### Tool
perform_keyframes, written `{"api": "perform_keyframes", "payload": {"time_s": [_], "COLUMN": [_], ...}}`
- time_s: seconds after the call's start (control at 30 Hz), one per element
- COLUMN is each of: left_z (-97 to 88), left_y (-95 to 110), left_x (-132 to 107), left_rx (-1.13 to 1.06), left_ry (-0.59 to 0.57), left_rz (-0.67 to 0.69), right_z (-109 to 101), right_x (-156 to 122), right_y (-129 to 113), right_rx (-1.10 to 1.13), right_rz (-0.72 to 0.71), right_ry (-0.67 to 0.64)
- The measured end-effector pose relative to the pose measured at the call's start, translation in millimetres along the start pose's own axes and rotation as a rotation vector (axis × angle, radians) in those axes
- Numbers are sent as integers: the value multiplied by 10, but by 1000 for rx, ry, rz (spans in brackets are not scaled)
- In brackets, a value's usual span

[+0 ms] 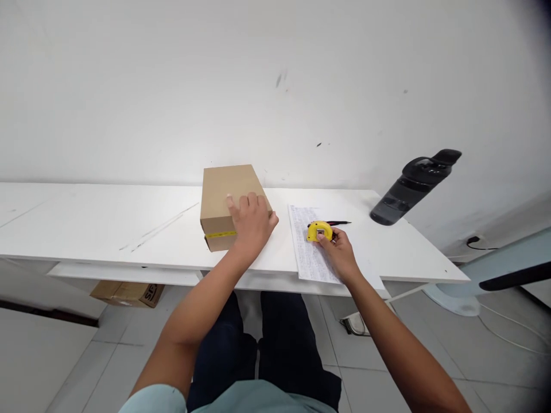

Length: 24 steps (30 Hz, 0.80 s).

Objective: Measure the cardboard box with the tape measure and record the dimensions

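Note:
A brown cardboard box [230,186] stands on the white table, closed on top. Spread over its near right part is my left hand [252,221], fingers on the top and thumb at the right edge, gripping it. A narrow yellow strip [219,234] crosses the box's front face and disappears behind this hand. My right hand [340,252] holds a yellow tape measure [319,230] above some handwritten paper sheets [312,261], thumb on the case. I cannot make out any blade between the case and the box. Just behind the tape measure lies a dark pen [340,222].
A dark water bottle [402,189] stands toward the right end of the white table [94,223]. The wall [172,92] runs along its back edge. Below the table are another cardboard box [127,293] at left and a pale round-based stand [460,298] with cables at right.

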<state>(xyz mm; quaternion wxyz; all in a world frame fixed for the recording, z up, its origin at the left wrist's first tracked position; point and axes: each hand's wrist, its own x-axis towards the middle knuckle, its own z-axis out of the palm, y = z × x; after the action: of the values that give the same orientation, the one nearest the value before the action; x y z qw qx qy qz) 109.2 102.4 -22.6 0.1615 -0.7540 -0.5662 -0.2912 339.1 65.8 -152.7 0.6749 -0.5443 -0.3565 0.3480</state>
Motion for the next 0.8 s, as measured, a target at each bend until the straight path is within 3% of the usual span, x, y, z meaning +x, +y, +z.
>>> {"api": "perform_keyframes", "payload": {"time_s": [0.13, 0.27, 0.4, 0.5, 0.6, 0.73, 0.8], "left_z": [-256, -588, -689, -691, -761, -906, -946], "left_y": [-227, -727, -1455, -1724, -1499, -914, -760], "left_x": [-419, -887, -976, -932, -977, -1146, -1220], "left_rx": [-49, -98, -121, -131, -185, -282, -290], "left_ry": [126, 190, 108, 147, 282, 367, 411], "left_rz": [127, 287, 328, 308, 354, 643, 726], "right_z": [10, 63, 167, 274, 426, 665, 749], "right_x": [20, -204, -445, -615, -857, -1230, -1359], "right_y": [-212, -533, -799, -895, -952, -1074, -1139], "right_rx": [26, 171, 265, 287, 295, 314, 330], "right_rz": [-46, -102, -166, -203, -165, -18, 49], "right_ry": [2, -85, -188, -263, -389, -665, -750]}}
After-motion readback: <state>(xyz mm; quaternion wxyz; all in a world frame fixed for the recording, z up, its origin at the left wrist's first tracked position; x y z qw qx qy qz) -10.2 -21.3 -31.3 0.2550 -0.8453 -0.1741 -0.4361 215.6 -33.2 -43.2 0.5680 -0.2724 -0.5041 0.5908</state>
